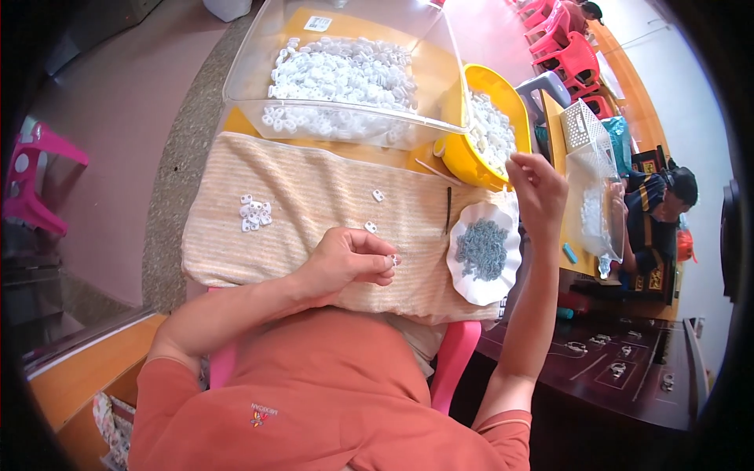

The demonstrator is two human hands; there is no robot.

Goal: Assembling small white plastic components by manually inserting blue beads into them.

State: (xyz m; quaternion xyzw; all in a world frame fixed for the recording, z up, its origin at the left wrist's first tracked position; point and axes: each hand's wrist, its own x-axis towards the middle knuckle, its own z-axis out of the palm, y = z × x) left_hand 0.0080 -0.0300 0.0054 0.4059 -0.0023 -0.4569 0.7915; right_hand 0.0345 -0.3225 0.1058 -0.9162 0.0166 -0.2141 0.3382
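Note:
Over the striped beige cloth, my left hand is closed in a pinch, with a small white plastic piece between thumb and fingertips. Raised at the right, my right hand has its fingers pressed together beside the yellow bucket; what they hold, if anything, is too small to make out. Two loose white pieces lie on the cloth beyond my left hand. A little pile of similar pieces sits farther left. The white scalloped dish beside my right forearm contains many small grey-blue parts.
A clear plastic bin full of white pieces stands at the back, next to the bucket of white pieces. A thin dark stick lies near the dish. At right, another person sits by a white basket. A pink stool stands left.

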